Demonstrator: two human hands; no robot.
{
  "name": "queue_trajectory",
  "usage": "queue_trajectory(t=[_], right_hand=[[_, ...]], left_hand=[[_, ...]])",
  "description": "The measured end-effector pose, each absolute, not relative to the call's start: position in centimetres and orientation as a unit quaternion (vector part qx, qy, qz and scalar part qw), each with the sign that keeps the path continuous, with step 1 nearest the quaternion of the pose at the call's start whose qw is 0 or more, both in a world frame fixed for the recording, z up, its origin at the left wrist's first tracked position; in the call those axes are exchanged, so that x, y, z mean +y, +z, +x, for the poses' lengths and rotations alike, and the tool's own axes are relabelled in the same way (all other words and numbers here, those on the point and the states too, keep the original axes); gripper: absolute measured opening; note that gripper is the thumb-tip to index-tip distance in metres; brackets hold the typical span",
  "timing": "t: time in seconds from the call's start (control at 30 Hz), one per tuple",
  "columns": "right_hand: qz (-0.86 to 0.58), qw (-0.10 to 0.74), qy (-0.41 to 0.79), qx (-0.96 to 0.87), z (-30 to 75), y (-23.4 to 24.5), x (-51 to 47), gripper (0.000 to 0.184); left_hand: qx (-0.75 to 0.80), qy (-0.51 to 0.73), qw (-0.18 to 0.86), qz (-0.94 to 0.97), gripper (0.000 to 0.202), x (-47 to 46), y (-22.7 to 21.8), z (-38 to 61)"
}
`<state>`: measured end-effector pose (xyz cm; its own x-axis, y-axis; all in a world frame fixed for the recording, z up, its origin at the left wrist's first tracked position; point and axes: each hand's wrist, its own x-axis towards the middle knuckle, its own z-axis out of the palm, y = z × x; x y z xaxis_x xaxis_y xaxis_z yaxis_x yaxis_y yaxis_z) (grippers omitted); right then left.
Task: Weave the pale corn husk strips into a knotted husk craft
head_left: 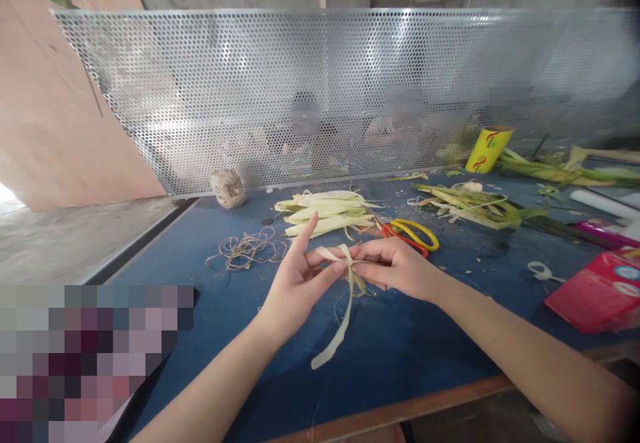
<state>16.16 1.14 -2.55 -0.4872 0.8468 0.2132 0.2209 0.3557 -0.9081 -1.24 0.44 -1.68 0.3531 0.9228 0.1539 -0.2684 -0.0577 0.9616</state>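
Both my hands meet over the blue table (390,363), pinching a pale corn husk strip (345,323) that is looped or knotted between the fingertips. My left hand (300,273) grips it between thumb and fingers, with the index finger pointing up. On the other side my right hand (400,266) pinches the strip near the crossing. One long end hangs down toward the table. Just beyond my hands lie several pale husk bundles (325,213). Scissors with red and yellow handles (413,233) rest right behind my right hand.
A tangle of brown twine (250,250) and a whitish roll (227,188) lie at left. Green leaf scraps (470,204), a yellow tube (489,150) and a red box (595,290) are at right. A perforated metal screen (300,63) borders the far edge.
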Motion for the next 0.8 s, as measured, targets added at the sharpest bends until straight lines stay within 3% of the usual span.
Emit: queue_trajectory(t=[0.27, 0.5, 0.63, 0.8], right_hand=[[-0.322, 0.368, 0.485, -0.725, 16.1, -2.8, 1.4, 0.031], [-0.371, 0.348, 0.468, -0.723, 15.7, -3.0, 1.2, 0.024], [-0.345, 0.357, 0.477, -0.725, 15.4, -3.2, 0.9, 0.012], [-0.351, 0.416, 0.504, -0.67, 14.8, -3.6, 0.9, 0.015]], left_hand=[[0.293, 0.481, 0.606, 0.562, 0.083, 0.6, -1.9, -1.2], [0.32, 0.497, 0.599, 0.54, 0.069, 0.7, -2.1, -1.5], [0.339, 0.493, 0.596, 0.535, 0.083, 0.4, -1.7, -1.2], [0.327, 0.499, 0.599, 0.534, 0.086, 0.4, -1.5, -1.0]])
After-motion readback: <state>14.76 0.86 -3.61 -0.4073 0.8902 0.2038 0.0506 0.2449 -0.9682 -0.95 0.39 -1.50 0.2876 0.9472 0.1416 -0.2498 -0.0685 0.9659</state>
